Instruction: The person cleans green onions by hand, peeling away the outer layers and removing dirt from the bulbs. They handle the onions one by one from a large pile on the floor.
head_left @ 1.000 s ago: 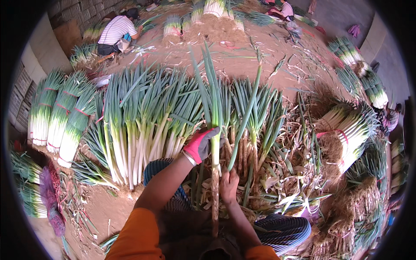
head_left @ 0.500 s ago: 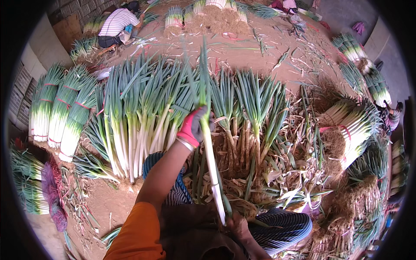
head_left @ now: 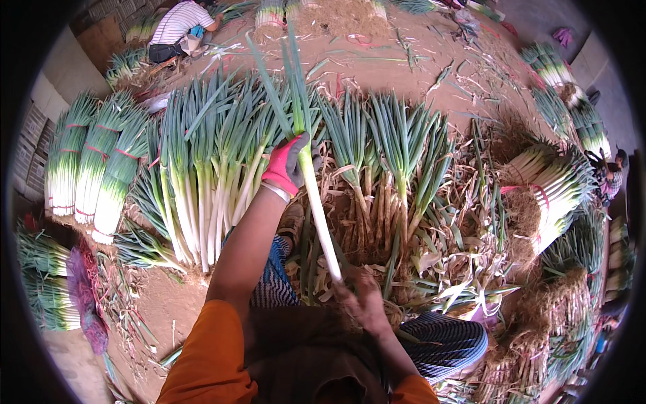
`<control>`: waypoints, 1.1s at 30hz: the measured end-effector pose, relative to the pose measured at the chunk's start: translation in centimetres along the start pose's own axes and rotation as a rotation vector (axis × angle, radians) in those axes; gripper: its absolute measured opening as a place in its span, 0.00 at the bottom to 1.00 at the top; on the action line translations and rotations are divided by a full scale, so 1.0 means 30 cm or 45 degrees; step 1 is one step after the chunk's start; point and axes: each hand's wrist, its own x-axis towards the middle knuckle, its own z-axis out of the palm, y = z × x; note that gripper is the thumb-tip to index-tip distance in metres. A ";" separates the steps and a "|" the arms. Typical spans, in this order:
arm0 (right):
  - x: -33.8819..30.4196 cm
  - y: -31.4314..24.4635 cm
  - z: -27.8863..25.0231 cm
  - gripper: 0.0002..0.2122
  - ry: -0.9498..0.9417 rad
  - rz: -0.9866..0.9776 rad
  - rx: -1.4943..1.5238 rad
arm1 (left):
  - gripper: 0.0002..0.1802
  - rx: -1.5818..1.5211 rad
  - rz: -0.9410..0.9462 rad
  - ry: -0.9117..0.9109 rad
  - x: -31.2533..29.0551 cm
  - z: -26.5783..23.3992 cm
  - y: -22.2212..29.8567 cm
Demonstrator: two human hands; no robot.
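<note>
My left hand [head_left: 291, 163], in a pink and grey glove, is closed round a long green onion [head_left: 321, 217] where the white stalk turns green. Its green leaves point up and away, and the stalk slants down toward me. At its lower end my bare right hand [head_left: 365, 301] has its fingers bent against the white base, slightly blurred. Left of the held onion lies a broad row of green onions with clean white stalks [head_left: 212, 202]. Just right of it lie onions with brownish, unpeeled stalks [head_left: 378, 202].
Dry peeled leaves [head_left: 457, 262] litter the ground at right. Tied onion bundles [head_left: 101, 175] stand at left, others [head_left: 555, 195] at right with roots showing. A purple mesh bag [head_left: 82, 296] lies lower left. A person in a striped shirt [head_left: 182, 27] bends over at the far left.
My left hand has moved slightly up and left with the green onion. My right hand has risen from near my lap to the stalk's lower end. The view has shifted a little.
</note>
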 end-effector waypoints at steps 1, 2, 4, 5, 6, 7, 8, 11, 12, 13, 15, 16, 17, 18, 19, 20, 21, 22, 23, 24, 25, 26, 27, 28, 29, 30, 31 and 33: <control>0.018 -0.004 0.032 0.16 -0.122 0.151 0.122 | 0.17 -0.029 -0.059 -0.027 0.020 -0.026 0.007; 0.032 -0.007 0.060 0.16 -0.246 0.301 0.244 | 0.17 -0.032 -0.040 -0.016 0.034 -0.051 0.002; 0.062 -0.015 0.068 0.15 -0.357 0.408 0.462 | 0.18 -0.042 -0.009 0.007 0.028 -0.025 -0.009; 0.076 -0.025 0.063 0.15 -0.342 0.360 0.562 | 0.20 -0.098 -0.118 0.028 0.027 -0.012 -0.010; 0.085 -0.035 0.048 0.14 -0.313 0.331 0.655 | 0.22 -0.080 -0.070 -0.022 -0.027 0.063 -0.023; 0.111 -0.079 0.027 0.13 -0.366 0.495 0.772 | 0.23 -0.148 -0.179 -0.142 -0.050 0.072 -0.024; 0.136 -0.105 0.023 0.12 -0.341 0.566 0.967 | 0.24 -0.217 -0.288 -0.263 -0.065 0.073 -0.034; 0.203 -0.185 0.030 0.13 -0.244 0.682 1.450 | 0.21 -0.143 -0.427 -0.305 -0.144 0.103 -0.105; 0.202 -0.187 0.034 0.14 -0.225 0.641 1.427 | 0.21 -0.128 -0.459 -0.317 -0.155 0.109 -0.141; 0.195 -0.185 0.041 0.14 -0.206 0.602 1.404 | 0.19 -0.140 -0.418 -0.301 -0.167 0.112 -0.168; 0.179 -0.166 0.064 0.16 -0.198 0.500 1.316 | 0.19 -0.165 -0.451 -0.376 -0.155 0.108 -0.173; 0.169 -0.160 0.069 0.18 -0.178 0.530 1.323 | 0.18 -0.180 -0.472 -0.411 -0.155 0.107 -0.178; 0.158 -0.159 0.071 0.19 -0.158 0.561 1.329 | 0.18 -0.172 -0.475 -0.328 -0.161 0.109 -0.189; 0.159 -0.175 0.068 0.21 -0.136 0.581 1.339 | 0.18 -0.202 -0.466 -0.341 -0.155 0.104 -0.185; 0.156 -0.204 0.055 0.16 -0.110 0.613 1.516 | 0.18 -0.231 -0.457 -0.354 -0.143 0.090 -0.178; 0.149 -0.192 0.060 0.16 -0.081 0.660 1.562 | 0.18 -0.261 -0.449 -0.368 -0.129 0.075 -0.170; 0.134 -0.177 0.066 0.16 -0.055 0.710 1.606 | 0.18 -0.215 -0.368 -0.405 -0.116 0.058 -0.157; 0.121 -0.168 0.070 0.15 -0.030 0.760 1.650 | 0.19 -0.389 -0.433 -0.376 -0.100 0.049 -0.152; 0.109 -0.167 0.074 0.14 -0.014 0.744 1.620 | 0.19 -0.446 -0.467 -0.403 -0.089 0.037 -0.148; 0.100 -0.163 0.074 0.14 -0.002 0.727 1.666 | 0.19 -0.505 -0.505 -0.428 -0.086 0.036 -0.147; 0.091 -0.157 0.074 0.14 0.009 0.710 1.712 | 0.19 -0.542 -0.529 -0.431 -0.083 0.036 -0.150; 0.082 -0.150 0.075 0.13 0.020 0.693 1.758 | 0.19 -0.580 -0.553 -0.434 -0.082 0.035 -0.153; 0.078 -0.142 0.072 0.12 0.023 0.658 1.779 | 0.19 -0.617 -0.577 -0.442 -0.081 0.042 -0.151; 0.071 -0.143 0.060 0.12 -0.003 0.601 1.609 | 0.19 -0.560 -0.543 -0.467 -0.073 0.040 -0.145; 0.060 -0.143 0.042 0.11 -0.029 0.543 1.438 | 0.19 -0.503 -0.510 -0.491 -0.061 0.027 -0.134; 0.050 -0.140 0.041 0.11 -0.066 0.480 1.280 | 0.18 -0.435 -0.463 -0.507 -0.055 0.000 -0.112; 0.003 -0.123 0.041 0.10 -0.117 0.538 1.380 | 0.18 -0.488 -0.482 -0.447 -0.048 -0.005 -0.102; -0.085 -0.120 0.005 0.10 -0.090 0.608 1.247 | 0.17 -0.435 -0.367 -0.391 -0.019 -0.024 -0.075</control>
